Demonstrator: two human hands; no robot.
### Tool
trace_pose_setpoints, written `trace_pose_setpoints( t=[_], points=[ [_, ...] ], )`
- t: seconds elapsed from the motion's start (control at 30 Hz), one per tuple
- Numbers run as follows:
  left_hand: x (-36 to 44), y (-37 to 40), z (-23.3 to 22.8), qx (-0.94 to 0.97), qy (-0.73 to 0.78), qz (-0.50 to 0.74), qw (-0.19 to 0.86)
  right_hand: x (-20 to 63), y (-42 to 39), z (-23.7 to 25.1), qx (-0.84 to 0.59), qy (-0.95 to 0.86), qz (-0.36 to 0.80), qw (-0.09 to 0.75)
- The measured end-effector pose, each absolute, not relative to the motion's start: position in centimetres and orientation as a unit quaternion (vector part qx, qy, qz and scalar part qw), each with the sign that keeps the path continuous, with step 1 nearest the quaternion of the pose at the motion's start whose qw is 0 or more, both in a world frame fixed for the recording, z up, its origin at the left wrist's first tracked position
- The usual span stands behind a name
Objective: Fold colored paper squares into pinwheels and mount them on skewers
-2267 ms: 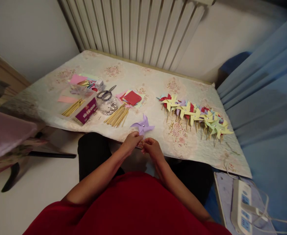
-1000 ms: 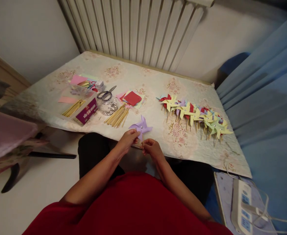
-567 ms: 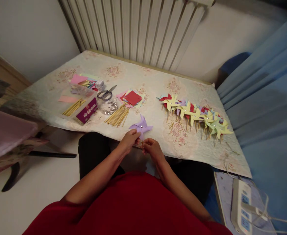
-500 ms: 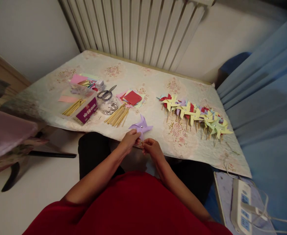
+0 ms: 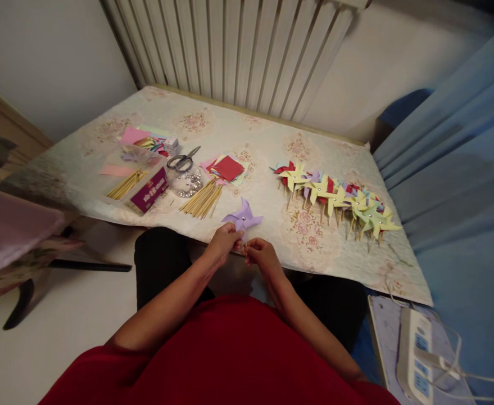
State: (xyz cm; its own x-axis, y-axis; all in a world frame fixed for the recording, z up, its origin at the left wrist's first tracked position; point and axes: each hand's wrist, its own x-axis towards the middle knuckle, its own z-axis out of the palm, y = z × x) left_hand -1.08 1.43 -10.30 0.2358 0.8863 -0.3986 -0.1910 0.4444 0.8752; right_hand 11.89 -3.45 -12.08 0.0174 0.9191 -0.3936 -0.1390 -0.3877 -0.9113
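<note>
A purple paper pinwheel (image 5: 243,215) is held just over the near edge of the table (image 5: 255,135). My left hand (image 5: 225,242) pinches it from the left, fingers at the lower blades. From the right, my right hand (image 5: 262,254) grips the thin wooden stick below the wheel; most of the stick is hidden by the fingers. A silver pin shows at the wheel's centre.
A row of finished pinwheels (image 5: 335,197) lies to the right. Loose sticks (image 5: 202,200), coloured paper squares (image 5: 227,167), scissors (image 5: 182,161), a dish of pins (image 5: 186,184) and a purple box (image 5: 149,188) lie left. A power strip (image 5: 415,354) sits at lower right.
The pinwheel has sunk slightly and shifted a little left toward the table edge. My left hand's fingers moved up onto the blades; my right hand stayed on the stick.
</note>
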Motion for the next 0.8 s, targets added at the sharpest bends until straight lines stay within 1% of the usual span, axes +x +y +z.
trace_pose_setpoints(
  t=[0.33, 0.8],
  points=[
    [-0.9, 1.4, -10.0, 0.364, 0.481, 0.37, 0.706, 11.9, -3.4, -12.4, -0.555, -0.341, 0.62, 0.438],
    [-1.0, 1.1, -11.0, 0.361, 0.468, 0.386, 0.708, 11.8, -3.4, -12.4, -0.559, -0.339, 0.612, 0.446]
  ],
)
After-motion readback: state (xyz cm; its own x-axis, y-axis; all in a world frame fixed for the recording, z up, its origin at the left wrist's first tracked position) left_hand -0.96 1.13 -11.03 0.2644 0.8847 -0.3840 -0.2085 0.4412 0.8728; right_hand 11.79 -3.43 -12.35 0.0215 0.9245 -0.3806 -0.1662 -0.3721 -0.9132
